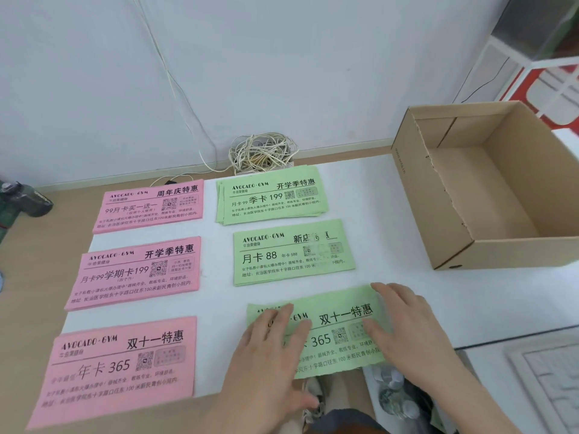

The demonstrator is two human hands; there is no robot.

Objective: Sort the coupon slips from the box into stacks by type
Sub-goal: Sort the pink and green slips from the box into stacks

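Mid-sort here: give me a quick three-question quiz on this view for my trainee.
1. True or false: the left hand and the right hand lie flat on a pink stack.
2. Where does the box stand? A: far left. B: far right. C: between the hands.
3. Which stack shares its headline with the near green stack?

Key: 1 false, both lie on the near green stack. 2 B. 3 the near pink stack.
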